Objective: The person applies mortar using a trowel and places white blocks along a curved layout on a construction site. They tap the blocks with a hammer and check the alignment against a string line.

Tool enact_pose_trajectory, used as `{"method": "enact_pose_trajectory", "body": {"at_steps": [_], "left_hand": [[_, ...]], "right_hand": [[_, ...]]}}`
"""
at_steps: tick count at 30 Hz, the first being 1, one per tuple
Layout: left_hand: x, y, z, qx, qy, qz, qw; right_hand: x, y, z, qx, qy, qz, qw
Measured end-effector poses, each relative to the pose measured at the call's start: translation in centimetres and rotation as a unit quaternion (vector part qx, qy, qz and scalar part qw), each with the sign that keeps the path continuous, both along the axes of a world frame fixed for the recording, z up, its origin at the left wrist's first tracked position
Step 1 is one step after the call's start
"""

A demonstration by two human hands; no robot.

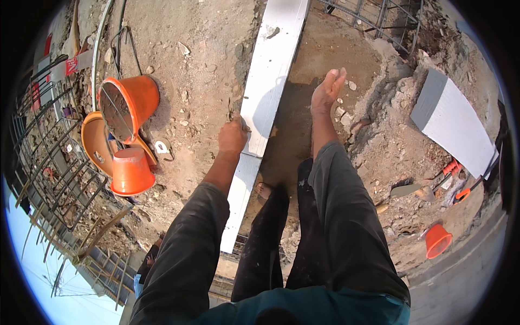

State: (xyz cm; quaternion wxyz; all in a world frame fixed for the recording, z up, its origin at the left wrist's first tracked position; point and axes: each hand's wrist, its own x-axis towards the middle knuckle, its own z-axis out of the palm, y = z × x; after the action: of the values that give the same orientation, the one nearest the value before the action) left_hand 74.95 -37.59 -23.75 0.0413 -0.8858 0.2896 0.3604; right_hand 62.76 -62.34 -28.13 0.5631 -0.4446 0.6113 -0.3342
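Observation:
A row of long white blocks (pixel 265 97), like lightweight concrete, runs from the top centre down toward my legs, with a joint between two of them. My left hand (pixel 233 135) is closed in a fist against the left edge of the row, beside that joint. Whatever it grips, if anything, is hidden by the fingers. To the right of the row, over brown wet-looking ground, my right hand (pixel 328 91) is held out with its fingers stretched and nothing in it. A small dark patch of mortar (pixel 273 33) sits on the far block.
At left lie an orange bucket (pixel 142 100) with mortar residue, an upturned orange bucket (pixel 133 172) and a cut orange container (pixel 91 135). Rebar cages (pixel 54 157) stand beyond. At right are a loose white block (pixel 460 119), hand tools (pixel 420 190) and a small orange bucket (pixel 437 241) on rubble.

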Motion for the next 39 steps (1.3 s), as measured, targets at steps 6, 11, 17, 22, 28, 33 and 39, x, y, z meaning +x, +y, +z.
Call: {"method": "enact_pose_trajectory", "body": {"at_steps": [6,11,17,22,28,33,39], "left_hand": [[-0.5,-0.8,2.0,0.031,0.01,0.019,0.999],[0.0,-1.9,2.2,0.027,0.004,0.012,1.0],[0.7,-0.9,1.5,-0.004,-0.008,0.016,1.0],[-0.3,-2.6,1.1,-0.029,0.019,-0.002,0.999],[0.9,0.2,0.5,-0.077,-0.038,-0.033,0.996],[0.2,4.4,0.0,-0.118,-0.061,-0.04,0.99],[-1.6,8.6,4.8,-0.037,-0.005,-0.042,0.998]], "right_hand": [[8.1,3.9,-1.5,0.103,0.043,0.089,0.99],[8.1,5.4,-2.8,0.088,0.03,0.144,0.985],[6.4,6.1,-1.0,0.084,0.057,0.147,0.984],[-6.0,7.1,4.0,0.019,0.11,0.156,0.982],[-25.0,9.4,9.9,-0.022,0.188,0.057,0.98],[-40.7,9.5,12.8,-0.037,0.301,-0.022,0.953],[-47.2,13.3,11.8,0.06,0.316,-0.082,0.943]]}}
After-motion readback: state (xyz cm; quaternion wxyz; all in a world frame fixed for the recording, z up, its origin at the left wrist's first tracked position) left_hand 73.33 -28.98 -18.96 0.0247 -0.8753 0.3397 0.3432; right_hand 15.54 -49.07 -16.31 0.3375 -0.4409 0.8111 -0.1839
